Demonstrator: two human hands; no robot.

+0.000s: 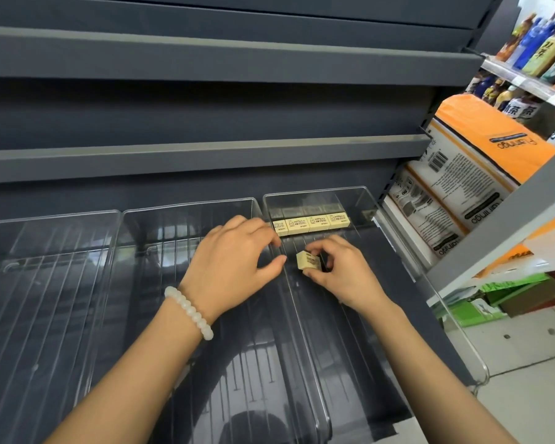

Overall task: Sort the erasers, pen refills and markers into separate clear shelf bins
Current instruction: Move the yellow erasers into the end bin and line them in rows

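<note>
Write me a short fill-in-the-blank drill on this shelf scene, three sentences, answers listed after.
1. The right hand pinches one ____ between fingers and thumb.
2. A row of erasers lines the back wall of the ____ of the three clear bins.
3. A white bead bracelet sits on the ____ wrist.

Missing words: eraser; rightmost; left

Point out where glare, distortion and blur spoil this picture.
Head view: pale streaked reflections run across the floors of the left clear bin and middle clear bin; wide-angle distortion tilts the shelf edges; the bottles at top right are soft and overexposed; the right hand and its eraser are sharp, like the eraser row.
</note>
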